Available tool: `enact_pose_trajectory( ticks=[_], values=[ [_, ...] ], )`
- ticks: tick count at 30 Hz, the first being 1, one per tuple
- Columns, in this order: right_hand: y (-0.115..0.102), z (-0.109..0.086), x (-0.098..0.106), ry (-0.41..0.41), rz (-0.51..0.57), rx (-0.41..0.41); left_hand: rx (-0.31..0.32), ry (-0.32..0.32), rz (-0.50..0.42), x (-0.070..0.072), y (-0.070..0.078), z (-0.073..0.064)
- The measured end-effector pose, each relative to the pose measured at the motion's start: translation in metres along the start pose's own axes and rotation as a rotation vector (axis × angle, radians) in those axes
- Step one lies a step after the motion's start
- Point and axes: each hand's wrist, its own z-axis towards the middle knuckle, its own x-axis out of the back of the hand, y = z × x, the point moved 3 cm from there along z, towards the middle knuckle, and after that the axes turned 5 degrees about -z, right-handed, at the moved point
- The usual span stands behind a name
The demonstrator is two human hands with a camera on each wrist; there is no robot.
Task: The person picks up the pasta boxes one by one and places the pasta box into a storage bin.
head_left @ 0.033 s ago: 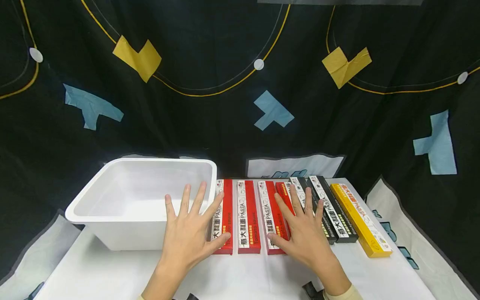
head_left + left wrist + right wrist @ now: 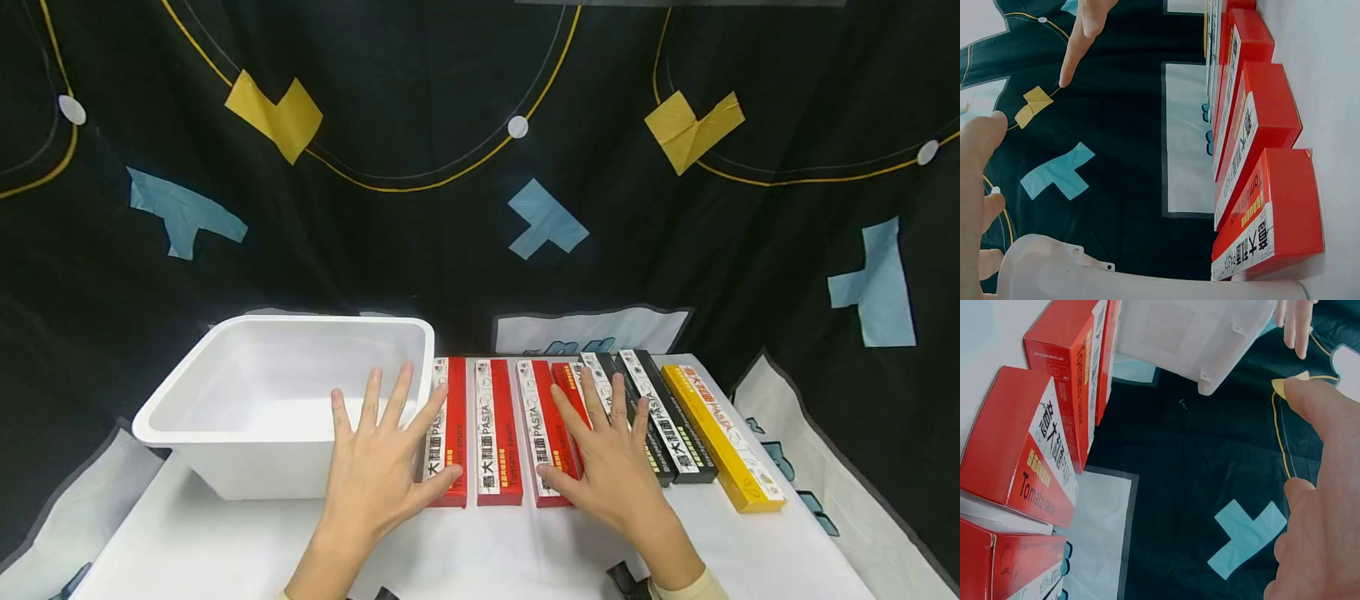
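Note:
Both hands are held up with fingers spread and nothing in them. My left hand (image 2: 375,475) is in front of the right end of a white plastic tub (image 2: 247,467) and beside the leftmost red pasta box (image 2: 454,450). My right hand (image 2: 615,475) overlaps the right-hand red boxes and a black pasta box (image 2: 675,417), hiding parts of them. In the left wrist view, red box ends (image 2: 1297,200) stand beyond the left hand (image 2: 972,162). The right wrist view shows the right hand (image 2: 1335,500) apart from the red boxes (image 2: 1010,437).
Several long pasta boxes lie side by side on a white table (image 2: 465,558): red, then black, then a yellow one (image 2: 723,442) at the right end. A black cloth (image 2: 420,250) with taped shapes hangs behind. Small black objects (image 2: 626,581) show near the wrists.

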Motion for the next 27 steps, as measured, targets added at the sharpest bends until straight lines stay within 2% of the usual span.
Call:
enact_pose_trajectory(
  ticks=[5,9,14,19,23,27],
  values=[
    [0.001,-0.002,0.001,0.013,0.011,-0.008,0.013,0.045,-0.030,0.010,-0.004,-0.007],
    [0.003,-0.007,0.002,0.032,0.039,-0.028,0.069,0.111,-0.080,0.026,-0.012,-0.015],
    [0.009,-0.015,0.004,0.051,0.116,-0.061,0.207,0.206,-0.191,0.044,-0.027,-0.030],
    [0.016,-0.022,0.006,0.074,0.152,-0.074,0.337,0.316,-0.247,0.052,-0.046,-0.045],
    [0.025,-0.026,0.007,0.078,0.149,-0.098,0.444,0.398,-0.297,0.050,-0.062,-0.058],
    [0.041,-0.032,0.007,0.106,0.172,-0.144,0.571,0.561,-0.432,0.040,-0.075,-0.070]
  ],
)
